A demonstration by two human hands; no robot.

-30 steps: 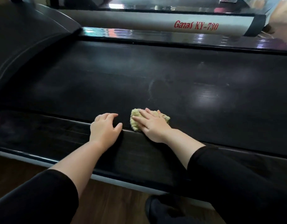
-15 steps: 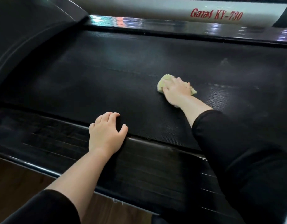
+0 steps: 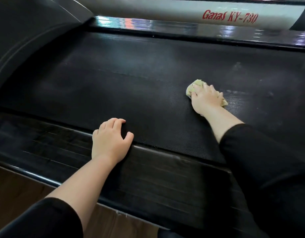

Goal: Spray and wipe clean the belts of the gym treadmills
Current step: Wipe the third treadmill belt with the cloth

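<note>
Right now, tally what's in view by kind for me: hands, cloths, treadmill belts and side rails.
Bare hands: 2, left hand resting on the belt's edge, right hand pressing the cloth
Pale yellow crumpled cloth: 1
Black textured treadmill belt: 1
Black side rails: 2, near rail, far rail
Total: 6
</note>
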